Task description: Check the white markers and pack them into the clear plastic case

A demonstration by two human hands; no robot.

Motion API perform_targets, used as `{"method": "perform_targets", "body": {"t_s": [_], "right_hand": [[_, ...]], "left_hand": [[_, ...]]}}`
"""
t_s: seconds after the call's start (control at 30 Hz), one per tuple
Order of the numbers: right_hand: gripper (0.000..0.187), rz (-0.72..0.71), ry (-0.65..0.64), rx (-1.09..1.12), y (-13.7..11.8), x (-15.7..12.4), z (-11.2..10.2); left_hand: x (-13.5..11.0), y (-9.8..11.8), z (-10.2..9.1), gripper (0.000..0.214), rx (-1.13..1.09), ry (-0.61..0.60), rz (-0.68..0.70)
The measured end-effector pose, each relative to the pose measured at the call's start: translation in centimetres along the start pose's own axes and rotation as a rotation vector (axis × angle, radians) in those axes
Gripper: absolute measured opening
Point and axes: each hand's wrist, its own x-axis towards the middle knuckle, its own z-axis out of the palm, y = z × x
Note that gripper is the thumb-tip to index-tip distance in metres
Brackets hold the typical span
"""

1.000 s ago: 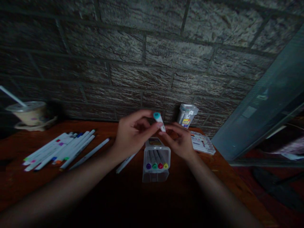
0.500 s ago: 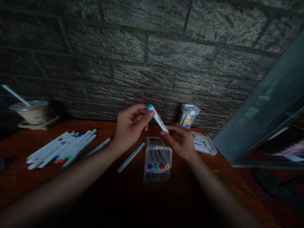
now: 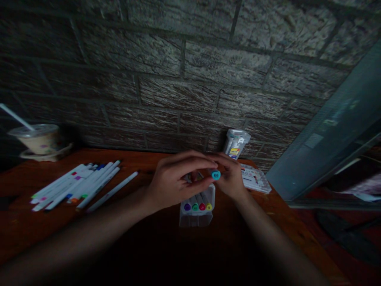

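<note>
A marker (image 3: 216, 175) points its teal end cap, with a number on it, at me; the rest of its body is hidden. Around that cap, my left hand (image 3: 178, 178) closes its thumb and fingers from the left. My right hand (image 3: 230, 176) grips the marker from the right, its fingertips partly covered. Below both hands, a clear plastic case (image 3: 196, 220) lies on the table with several markers (image 3: 195, 202) in it, their purple, green, red and yellow ends facing me. My left hand covers the upper part of the case.
Several white markers (image 3: 80, 184) lie in a pile on the left of the wooden table (image 3: 131, 254), with a single marker (image 3: 114, 190) beside them. A drink cup (image 3: 40, 141) with a straw stands far left. By the brick wall are a clear container (image 3: 236, 143) and a flat case (image 3: 256, 178).
The teal-capped marker has swung from slanted to end-on and moved right and down. My left hand has moved right, over the case, and now hides the loose marker beside it.
</note>
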Motion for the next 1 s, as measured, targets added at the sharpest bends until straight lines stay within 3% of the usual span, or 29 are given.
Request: {"method": "perform_targets", "body": {"t_s": [1.0], "right_hand": [[0.017,-0.054,0.027,-0.049,0.16,0.07,0.10]], "left_hand": [[-0.05,-0.43,0.11,0.022,0.035,0.053,0.045]]}}
